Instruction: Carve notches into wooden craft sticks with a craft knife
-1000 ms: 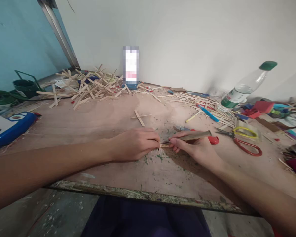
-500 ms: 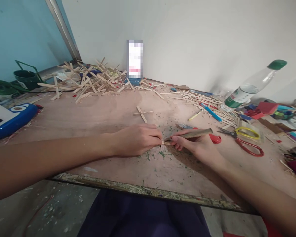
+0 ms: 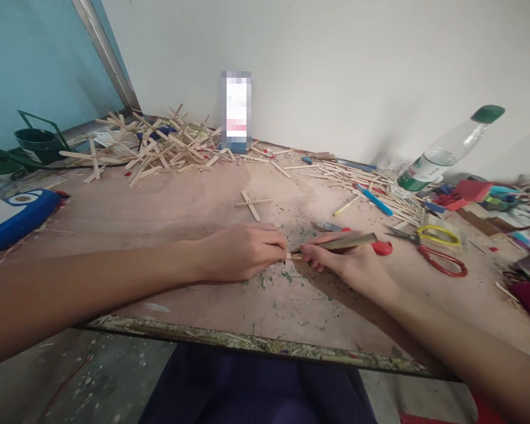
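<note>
My left hand point(image 3: 242, 252) rests on the wooden board point(image 3: 159, 218), its fingers pinched on one end of a small wooden stick point(image 3: 294, 256). My right hand point(image 3: 348, 262) meets it from the right, closed round a long brownish tool point(image 3: 340, 242) whose tip touches the stick. Green flecks lie on the board below both hands. A small cross of two sticks point(image 3: 251, 204) lies just behind my left hand.
A heap of wooden sticks point(image 3: 159, 147) fills the back left. More sticks point(image 3: 371, 188), a blue pen point(image 3: 374, 200), a plastic bottle point(image 3: 441, 156), red-and-yellow scissors point(image 3: 433, 250) and coloured scraps crowd the right. A blue-and-white object point(image 3: 13, 215) and green buckets point(image 3: 37, 141) sit far left.
Both hands stay pressed together on the stick; the tool tip shifts only slightly. The view has moved a little.
</note>
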`<state>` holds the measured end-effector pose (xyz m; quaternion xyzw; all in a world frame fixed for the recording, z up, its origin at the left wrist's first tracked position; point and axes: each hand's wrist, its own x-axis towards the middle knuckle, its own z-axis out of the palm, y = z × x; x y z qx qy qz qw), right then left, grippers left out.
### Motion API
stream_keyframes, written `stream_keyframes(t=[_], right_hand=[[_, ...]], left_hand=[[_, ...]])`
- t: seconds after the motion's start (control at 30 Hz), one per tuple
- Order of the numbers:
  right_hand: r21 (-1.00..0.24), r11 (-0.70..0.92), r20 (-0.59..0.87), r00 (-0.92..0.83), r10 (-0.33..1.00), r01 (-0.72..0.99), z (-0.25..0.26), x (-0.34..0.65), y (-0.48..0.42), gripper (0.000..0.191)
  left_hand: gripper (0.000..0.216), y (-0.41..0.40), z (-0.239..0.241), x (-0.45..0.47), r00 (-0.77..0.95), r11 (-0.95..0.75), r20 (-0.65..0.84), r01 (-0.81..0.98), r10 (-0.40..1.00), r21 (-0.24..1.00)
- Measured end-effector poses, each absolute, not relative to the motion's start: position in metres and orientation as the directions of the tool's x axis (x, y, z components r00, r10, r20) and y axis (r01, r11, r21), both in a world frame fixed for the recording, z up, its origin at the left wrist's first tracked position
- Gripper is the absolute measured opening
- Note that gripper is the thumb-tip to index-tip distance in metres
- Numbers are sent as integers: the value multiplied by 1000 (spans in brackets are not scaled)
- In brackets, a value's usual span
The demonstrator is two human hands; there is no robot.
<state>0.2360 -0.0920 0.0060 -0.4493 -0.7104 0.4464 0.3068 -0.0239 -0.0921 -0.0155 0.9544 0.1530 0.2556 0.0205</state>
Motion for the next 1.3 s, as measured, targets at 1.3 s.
stream_keyframes(t=[1.3], right_hand=[[-894, 211, 37, -404, 914, 395, 10, 237, -93, 29]], left_hand=[[37, -96, -6, -19, 846, -946, 435, 322, 309, 45]])
